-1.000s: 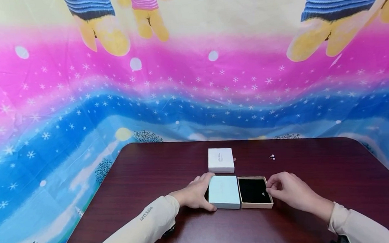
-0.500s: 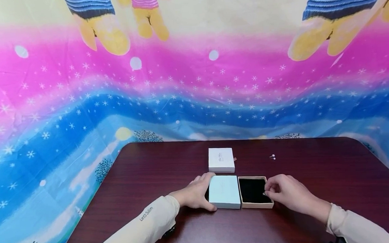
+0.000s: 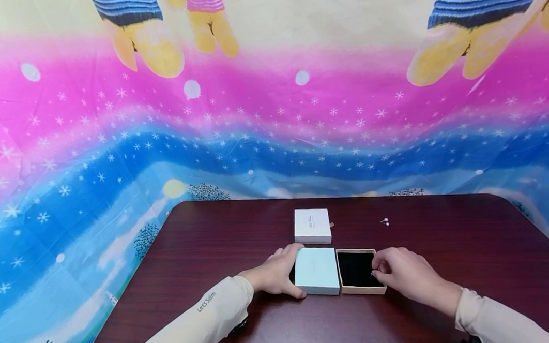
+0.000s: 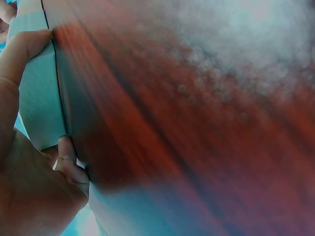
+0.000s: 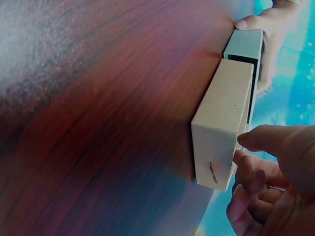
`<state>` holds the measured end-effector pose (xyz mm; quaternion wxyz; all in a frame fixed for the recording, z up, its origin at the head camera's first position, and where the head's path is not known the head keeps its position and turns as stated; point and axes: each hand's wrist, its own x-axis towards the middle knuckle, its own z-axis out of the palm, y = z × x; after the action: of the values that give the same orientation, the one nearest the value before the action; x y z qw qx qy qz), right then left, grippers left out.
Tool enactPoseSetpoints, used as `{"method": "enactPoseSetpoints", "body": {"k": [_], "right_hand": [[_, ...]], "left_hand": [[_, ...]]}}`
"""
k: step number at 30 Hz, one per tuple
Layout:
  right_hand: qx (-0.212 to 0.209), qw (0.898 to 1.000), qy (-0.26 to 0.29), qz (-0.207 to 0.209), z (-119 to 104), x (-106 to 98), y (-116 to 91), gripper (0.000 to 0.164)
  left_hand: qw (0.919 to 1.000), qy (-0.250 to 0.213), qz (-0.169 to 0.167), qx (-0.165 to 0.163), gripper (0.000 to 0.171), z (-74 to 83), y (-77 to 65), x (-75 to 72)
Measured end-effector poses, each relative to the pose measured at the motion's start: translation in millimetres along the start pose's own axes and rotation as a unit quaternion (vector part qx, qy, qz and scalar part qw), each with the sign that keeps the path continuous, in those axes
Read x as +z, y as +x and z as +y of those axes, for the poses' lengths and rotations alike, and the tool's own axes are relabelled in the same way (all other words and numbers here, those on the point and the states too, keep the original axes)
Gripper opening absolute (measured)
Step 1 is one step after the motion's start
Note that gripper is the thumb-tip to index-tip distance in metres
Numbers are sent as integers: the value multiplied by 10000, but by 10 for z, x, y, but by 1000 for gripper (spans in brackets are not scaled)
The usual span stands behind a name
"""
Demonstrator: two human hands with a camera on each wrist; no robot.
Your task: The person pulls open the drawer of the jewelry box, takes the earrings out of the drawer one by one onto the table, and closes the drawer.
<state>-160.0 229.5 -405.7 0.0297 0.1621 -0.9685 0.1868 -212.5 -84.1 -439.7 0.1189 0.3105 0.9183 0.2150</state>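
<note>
My left hand point(image 3: 276, 273) holds a pale mint-green box sleeve point(image 3: 316, 270), its thumb along the near side and its fingers along the far side. Against the sleeve's right side lies an open tan tray point(image 3: 362, 290) with a black lining point(image 3: 354, 268). Over the tray's right rim, my right hand point(image 3: 407, 273) brings thumb and forefinger together at a tiny silvery star-shaped ornament point(image 3: 372, 274) and appears to pinch it. The fingertips cover most of the ornament. In the right wrist view, the tray point(image 5: 224, 98) sits at the mouth of the sleeve point(image 5: 246, 43), and the ornament is hidden.
Behind the sleeve stands a white box point(image 3: 312, 225) with a small pink tab at its right. A pair of small pearl-like pieces point(image 3: 385, 221) lies at the back right of the dark red-brown table point(image 3: 231, 225). A patterned cloth point(image 3: 253, 115) hangs behind the table.
My right hand has moved slightly left over the tray, from its right rim to the star-shaped ornament, which it now largely covers. The left hand, sleeve and tray stay in place.
</note>
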Motion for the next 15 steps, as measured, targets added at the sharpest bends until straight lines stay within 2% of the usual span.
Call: {"method": "enactPoseSetpoints", "body": {"k": [7, 15], "right_hand": [[-110, 9993, -354, -63, -6, 22, 4, 12], [-194, 9984, -504, -144, 3, 38, 29, 10]], "left_hand": [[10000, -48, 2, -42, 102, -1, 2, 2], [10000, -43, -14, -21, 103, 12, -6, -8]]}}
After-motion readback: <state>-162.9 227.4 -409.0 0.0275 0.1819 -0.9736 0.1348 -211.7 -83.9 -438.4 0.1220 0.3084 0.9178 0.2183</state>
